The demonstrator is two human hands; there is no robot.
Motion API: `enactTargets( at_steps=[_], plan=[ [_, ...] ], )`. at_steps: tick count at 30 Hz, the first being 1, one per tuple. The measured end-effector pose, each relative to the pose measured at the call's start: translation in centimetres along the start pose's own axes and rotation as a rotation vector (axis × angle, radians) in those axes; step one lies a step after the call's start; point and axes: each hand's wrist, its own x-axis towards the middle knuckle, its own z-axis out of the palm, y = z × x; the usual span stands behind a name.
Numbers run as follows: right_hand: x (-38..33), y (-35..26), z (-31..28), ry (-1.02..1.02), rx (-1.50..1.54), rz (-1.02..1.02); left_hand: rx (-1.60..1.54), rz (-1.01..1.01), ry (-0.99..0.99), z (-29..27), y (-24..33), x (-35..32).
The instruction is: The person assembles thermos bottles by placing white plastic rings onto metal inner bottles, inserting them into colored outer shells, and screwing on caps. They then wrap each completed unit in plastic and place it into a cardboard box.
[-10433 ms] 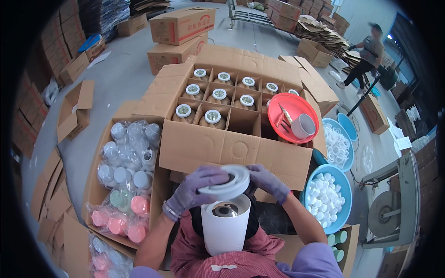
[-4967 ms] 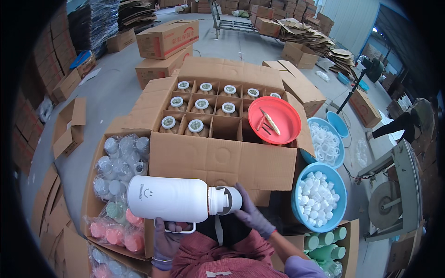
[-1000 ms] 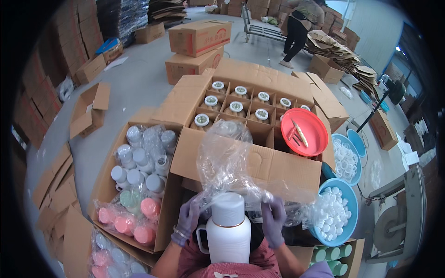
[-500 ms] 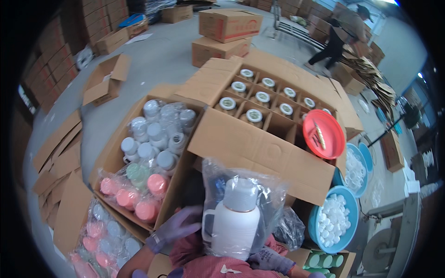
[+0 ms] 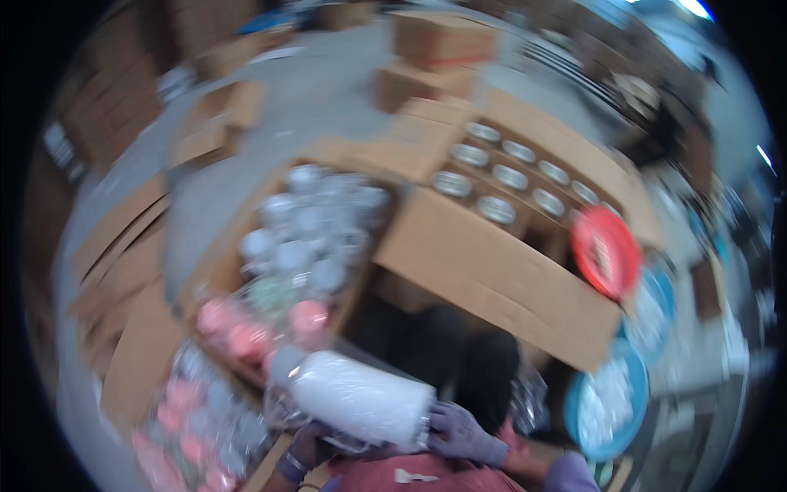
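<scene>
Probably bagging: the right hand (image 5: 466,435) grips the clear bag (image 5: 280,408) around the tilted white bottle (image 5: 361,398); left hand (image 5: 310,449), grip unclear; next calls for tidying loose film.

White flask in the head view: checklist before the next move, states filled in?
1. White flask inside the clear bag: ok, film shows around it.
2. Flask upright: not ok, it lies on its side, lid toward the left.
3. Right hand at the flask's base end: ok.
4. Left hand gripping firmly: cannot tell, it is below the flask and blurred.
5. Bag mouth closed: cannot tell.
6. Divided carton uncovered: not ok, red dish overlaps its right end.
</scene>
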Motion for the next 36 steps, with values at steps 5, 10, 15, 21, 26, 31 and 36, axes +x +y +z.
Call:
enactTargets(
  at_steps=[5,10,15,21,26,31,36],
  plan=[
    [-5.5,1.6,1.2,0.576,0.266,0.073,0.539,0.501,-0.291,7.7,1.6,1.8],
    [-16.3,-2.8,5.2,1.1,1.133,0.437,1.278,0.805,-0.713,14.0,2.0,10.5],
    [-26.0,-2.9,12.7,1.716,0.834,0.603,1.355,0.695,-1.437,29.2,-7.4,10.6],
    [-37.2,-3.5,10.0,2.238,0.707,0.735,0.646,-0.286,-1.427,36.6,-29.7,4.5],
    [-47.9,0.2,16.2,1.946,0.252,1.296,0.721,-0.456,-1.212,38.1,-43.8,5.0],
    [-51.3,0.2,11.3,2.157,0.065,1.158,1.46,-0.076,-1.339,38.1,-47.4,10.9],
    [-59.7,12.9,9.9,2.43,0.373,0.948,1.686,0.111,-1.611,37.5,-46.5,13.3]
  ],
)
